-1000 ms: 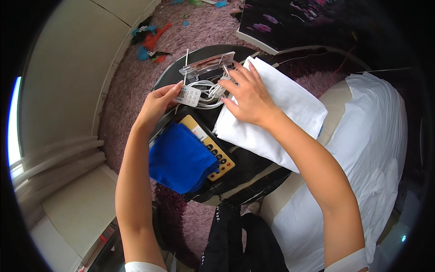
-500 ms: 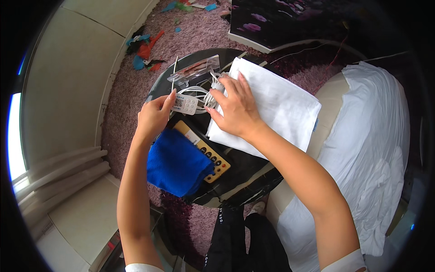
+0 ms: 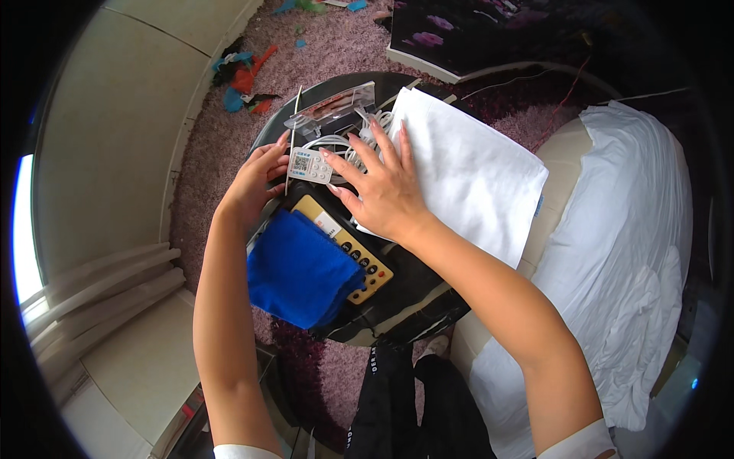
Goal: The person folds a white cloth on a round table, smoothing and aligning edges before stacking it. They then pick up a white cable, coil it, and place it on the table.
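Note:
My right hand (image 3: 386, 183) is spread open over the round black table (image 3: 390, 321). Its fingertips lie on a coiled white cable (image 3: 332, 141) and at the edge of a small white remote-like piece (image 3: 310, 165) with a square code and round buttons. My left hand (image 3: 256, 180) curves along the other side of that piece, fingers apart, near a thin white stick (image 3: 293, 138). Under the right wrist lies the edge of a folded white cloth (image 3: 474, 168). Closer to me, a folded blue cloth (image 3: 298, 268) partly covers a tan calculator-like device (image 3: 371, 271) with dark buttons.
A clear plastic stand (image 3: 332, 107) is at the table's far edge. To the right, a seat (image 3: 566, 161) carries a rumpled white sheet (image 3: 627, 268). Colourful scraps (image 3: 245, 80) lie on the pink rug (image 3: 336, 46). A dark flowered panel (image 3: 482, 34) stands beyond.
My left hand has loosened its pinch on the white piece, its fingers now parted beside it. My right hand has shifted slightly left and spread its fingers, reaching the piece's edge.

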### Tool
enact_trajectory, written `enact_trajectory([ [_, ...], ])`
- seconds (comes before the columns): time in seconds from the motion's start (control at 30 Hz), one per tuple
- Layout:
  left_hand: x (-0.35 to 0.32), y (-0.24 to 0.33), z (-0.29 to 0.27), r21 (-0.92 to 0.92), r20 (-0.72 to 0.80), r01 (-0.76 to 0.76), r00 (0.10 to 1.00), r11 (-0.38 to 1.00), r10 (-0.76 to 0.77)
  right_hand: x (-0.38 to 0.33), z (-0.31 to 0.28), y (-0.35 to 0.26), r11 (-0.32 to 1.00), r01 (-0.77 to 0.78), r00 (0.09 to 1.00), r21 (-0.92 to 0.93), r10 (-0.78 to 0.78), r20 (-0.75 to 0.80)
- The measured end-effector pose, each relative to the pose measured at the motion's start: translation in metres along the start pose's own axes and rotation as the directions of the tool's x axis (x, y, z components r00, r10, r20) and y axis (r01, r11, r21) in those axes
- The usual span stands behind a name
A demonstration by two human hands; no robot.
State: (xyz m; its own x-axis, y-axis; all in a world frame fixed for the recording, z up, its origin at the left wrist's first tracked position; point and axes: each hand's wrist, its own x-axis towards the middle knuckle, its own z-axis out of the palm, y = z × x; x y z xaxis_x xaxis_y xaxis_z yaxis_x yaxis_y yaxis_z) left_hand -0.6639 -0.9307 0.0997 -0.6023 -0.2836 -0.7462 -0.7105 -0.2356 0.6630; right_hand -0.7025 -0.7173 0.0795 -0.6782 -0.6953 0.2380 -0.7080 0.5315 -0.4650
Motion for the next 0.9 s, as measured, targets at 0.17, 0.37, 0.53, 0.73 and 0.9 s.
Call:
enact_trajectory([
  [0.17,0.005,0.008,0.004,0.161,0.002,0.024,1.0,0.987,-0.025,-0.002,0.003,-0.004,0.998,-0.018,1.0,-0.065,0.019,0.01],
  [0.37,0.01,0.002,0.006,0.216,-0.171,0.045,0.985,0.975,-0.008,0.0,0.005,-0.021,0.986,-0.083,0.995,-0.143,0.09,0.042],
  [0.53,0.0,0.002,0.002,0.074,-0.087,-0.011,0.996,0.997,0.018,0.005,0.016,-0.029,0.967,-0.131,0.989,-0.22,0.142,0.037],
  [0.73,-0.002,-0.002,-0.005,0.048,0.11,-0.076,0.991,0.996,0.071,0.009,0.019,-0.028,0.967,-0.226,0.969,-0.121,0.235,0.07],
  [0.9,0.002,-0.012,-0.015,-0.016,0.114,-0.122,0.986,0.992,0.123,-0.004,0.022,-0.036,0.957,-0.236,0.963,0.168,0.254,-0.089],
])
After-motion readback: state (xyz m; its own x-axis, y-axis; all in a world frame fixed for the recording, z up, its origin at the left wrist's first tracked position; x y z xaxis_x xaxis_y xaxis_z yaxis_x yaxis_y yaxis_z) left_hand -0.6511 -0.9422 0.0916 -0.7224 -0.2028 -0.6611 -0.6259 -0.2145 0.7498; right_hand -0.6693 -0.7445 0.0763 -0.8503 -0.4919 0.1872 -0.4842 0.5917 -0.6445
